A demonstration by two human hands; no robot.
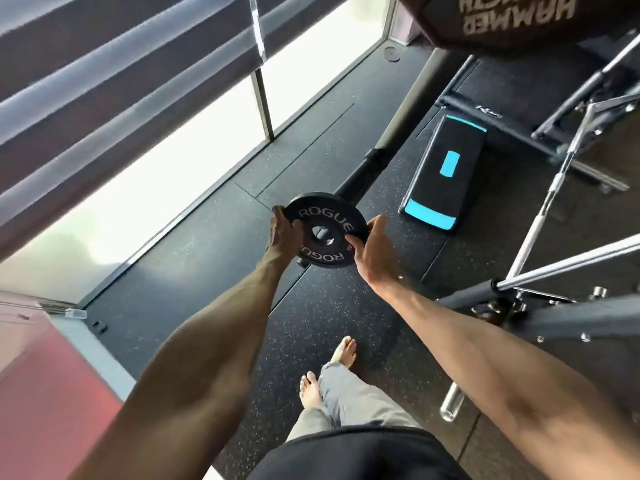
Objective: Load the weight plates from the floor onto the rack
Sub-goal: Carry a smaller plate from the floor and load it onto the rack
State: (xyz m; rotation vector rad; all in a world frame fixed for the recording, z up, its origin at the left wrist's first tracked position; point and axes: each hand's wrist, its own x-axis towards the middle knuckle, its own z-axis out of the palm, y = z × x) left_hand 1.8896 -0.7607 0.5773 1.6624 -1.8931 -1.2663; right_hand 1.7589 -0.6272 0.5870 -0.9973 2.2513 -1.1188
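Note:
A small black weight plate [325, 232] with white ROGUE lettering is held up in front of me, its face turned toward the camera. My left hand [282, 233] grips its left rim and my right hand [372, 251] grips its right rim. A dark peg tip shows inside the plate's centre hole. Behind the plate a long black post [391, 133] with a grey section runs up and away to the right; the plate sits at its near end. A second small plate [392, 54] lies on the floor far off by the window.
A black and teal step platform [440, 178] lies on the rubber floor to the right. Chrome barbells [540, 223] and grey machine frames [571, 320] crowd the right side. Windows with blinds line the left. My bare feet [329, 372] stand below.

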